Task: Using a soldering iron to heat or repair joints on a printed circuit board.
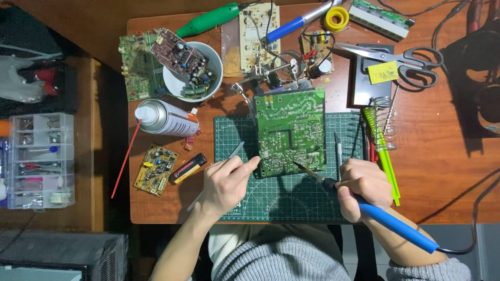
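Right hand (363, 188) grips the blue soldering iron (396, 225), tip on the green circuit board (289, 131) mid-mat; left hand (225, 182) pinches tweezers (235, 152) at its lower-left corner. I'd keep the tip steady and wrists planted.

A circuit board (289, 130) stands at frame centre on the cutting mat (291, 200), which lies on the counter (442, 166). Above-left of the board sits a bowl (214, 61) with a smaller circuit board (179, 53) in it. A spray can (165, 118) lies left of the mat. Scissors (403, 61) lie upper right. At lower centre, the left hand (226, 183) touches the board's lower edge; right of it, the right hand (363, 188) holds a soldering iron (385, 221), its tip on the board.
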